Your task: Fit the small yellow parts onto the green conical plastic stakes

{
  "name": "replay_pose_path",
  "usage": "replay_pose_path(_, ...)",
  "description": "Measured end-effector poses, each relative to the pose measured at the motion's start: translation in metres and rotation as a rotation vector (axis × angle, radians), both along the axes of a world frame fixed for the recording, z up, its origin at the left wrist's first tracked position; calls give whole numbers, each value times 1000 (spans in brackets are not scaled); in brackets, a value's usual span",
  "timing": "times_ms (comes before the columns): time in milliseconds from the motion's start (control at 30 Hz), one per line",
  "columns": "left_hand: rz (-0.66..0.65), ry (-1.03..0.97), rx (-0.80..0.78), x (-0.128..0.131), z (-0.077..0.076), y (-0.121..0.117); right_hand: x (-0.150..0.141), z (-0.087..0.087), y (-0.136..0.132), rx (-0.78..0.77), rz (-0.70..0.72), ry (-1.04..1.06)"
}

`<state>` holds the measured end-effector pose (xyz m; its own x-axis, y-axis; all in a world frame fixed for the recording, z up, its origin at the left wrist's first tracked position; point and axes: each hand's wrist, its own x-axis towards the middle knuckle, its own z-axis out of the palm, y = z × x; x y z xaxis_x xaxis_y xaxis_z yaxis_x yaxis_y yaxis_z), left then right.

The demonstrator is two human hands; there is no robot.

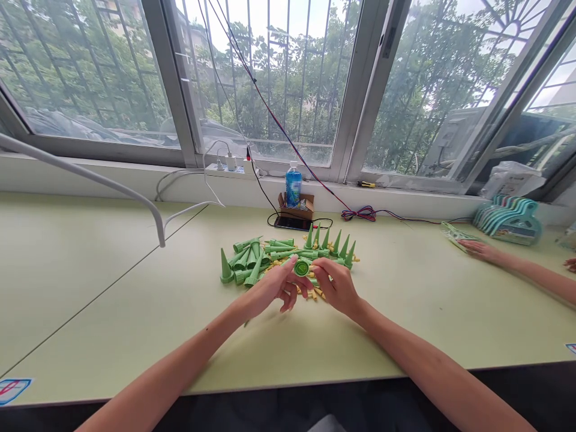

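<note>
My left hand [281, 285] is wrapped round a green plastic watering spike [301, 268], its round open end facing me. Close against that spike's right side, the thumb and fingertips of my right hand [333, 285] pinch a small yellow plastic valve [313, 268], mostly covered by the fingers. Behind both hands lies a pile of green spikes [243, 259], some on their sides and some overlapping. Several more spikes [344, 247] stand upright at the right of the pile. Loose yellow valves [316, 294] are scattered beneath and around my hands.
A phone [292, 223] with a cable lies behind the pile, before a small cardboard box [306, 207] and a blue bottle [293, 186]. Coiled wire [360, 213] rests by the window ledge. At right, another person's hand [479, 249] touches green items near teal hangers [510, 222]. A white tube [112, 183] crosses the left.
</note>
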<state>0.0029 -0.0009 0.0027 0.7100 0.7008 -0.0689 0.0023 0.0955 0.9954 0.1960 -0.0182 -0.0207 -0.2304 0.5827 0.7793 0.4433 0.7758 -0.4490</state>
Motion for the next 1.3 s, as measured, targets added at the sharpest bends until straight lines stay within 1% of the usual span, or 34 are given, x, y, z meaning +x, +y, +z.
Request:
replay_pose_path(267,4,-22,26,1,3,-1,2,-2,1,-48,-24,-3)
replay_pose_path(500,-9,-47,54,0,2,-1,1,-1,-2,-66,5,16)
replay_pose_path(600,8,-26,90,0,4,-2,0,-1,-3,-68,-22,7)
replay_pose_path(800,35,26,228,0,9,-6,-1,-1,-2,-100,-55,-4)
replay_pose_path(967,42,58,351,-2,7,-5,-1,-2,-1,-128,-69,-13)
replay_pose_path(1100,70,138,454,-2,5,-7,-1,-3,-1,-133,-85,-18)
replay_pose_path(1300,192,199,690,1,0,-7,-2,-2,0,-161,-102,-10)
